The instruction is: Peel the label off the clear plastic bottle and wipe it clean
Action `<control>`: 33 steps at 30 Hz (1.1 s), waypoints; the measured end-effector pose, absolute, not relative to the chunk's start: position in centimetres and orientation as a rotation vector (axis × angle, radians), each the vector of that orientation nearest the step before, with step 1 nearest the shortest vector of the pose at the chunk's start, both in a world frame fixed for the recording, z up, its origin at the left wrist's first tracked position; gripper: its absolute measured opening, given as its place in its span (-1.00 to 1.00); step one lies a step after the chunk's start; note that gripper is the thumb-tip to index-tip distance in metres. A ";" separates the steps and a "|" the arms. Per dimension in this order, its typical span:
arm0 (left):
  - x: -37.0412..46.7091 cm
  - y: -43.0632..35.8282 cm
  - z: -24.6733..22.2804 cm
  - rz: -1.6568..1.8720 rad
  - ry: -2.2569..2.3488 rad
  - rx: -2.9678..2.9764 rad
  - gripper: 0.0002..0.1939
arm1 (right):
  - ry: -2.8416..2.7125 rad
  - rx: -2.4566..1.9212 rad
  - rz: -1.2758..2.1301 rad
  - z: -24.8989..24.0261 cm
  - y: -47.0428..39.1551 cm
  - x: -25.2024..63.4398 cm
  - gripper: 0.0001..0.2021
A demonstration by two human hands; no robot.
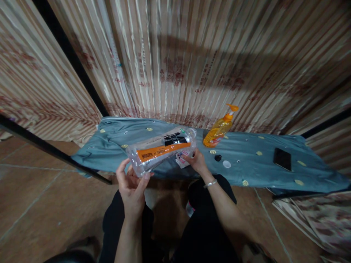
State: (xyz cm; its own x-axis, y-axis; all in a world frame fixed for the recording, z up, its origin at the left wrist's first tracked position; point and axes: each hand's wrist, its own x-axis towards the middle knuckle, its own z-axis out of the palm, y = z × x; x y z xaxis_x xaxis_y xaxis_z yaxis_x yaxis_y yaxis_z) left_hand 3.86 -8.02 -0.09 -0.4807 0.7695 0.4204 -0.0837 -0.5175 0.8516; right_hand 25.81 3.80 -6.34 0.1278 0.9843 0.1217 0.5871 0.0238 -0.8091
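Note:
A large clear plastic bottle [150, 155] with an orange, silver and black label is held tilted over the cloth, its neck to the right. My left hand [133, 182] grips it by the base, fingers and thumb round the bottom end. At the neck end, my right hand [196, 160] is closed on a small white piece with red print [182, 160], perhaps paper or a packet, just below the bottle. Whether the right fingers also touch the bottle, I cannot tell. The bottle looks empty and uncapped.
A pump bottle [218, 133] of orange liquid stands on the grey-blue cloth [257, 173] behind my right hand. Nearby lie a small black cap-like piece [218, 157] and a white disc [226, 164]. Farther right is a dark phone [282, 159]. Striped curtains [175, 65] hang behind.

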 end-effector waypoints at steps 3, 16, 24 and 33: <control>3.9 -8.2 0.1 2.034 1.071 1.127 -0.39 | -1.563 -1.636 0.665 -6.5 3.8 25.9 -0.49; 3.8 -8.4 0.3 2.018 1.075 1.095 -0.35 | -1.604 -1.626 0.612 -7.3 4.1 26.2 -0.49; 3.7 -8.5 0.4 2.012 1.071 1.086 -0.34 | -1.579 -1.574 0.655 -7.5 4.1 26.1 -0.45; 3.9 -8.8 0.7 2.021 1.028 1.066 -0.32 | -1.566 -1.599 0.665 -6.7 3.9 25.9 -0.41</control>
State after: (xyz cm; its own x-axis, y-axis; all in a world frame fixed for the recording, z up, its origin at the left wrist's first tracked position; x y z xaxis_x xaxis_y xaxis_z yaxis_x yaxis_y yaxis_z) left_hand 3.88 -8.77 0.74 -0.4778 0.7942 0.3754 -0.1643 -0.5006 0.8500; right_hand 25.90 3.95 -6.71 0.1015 0.9828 0.1542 0.5712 0.0694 -0.8179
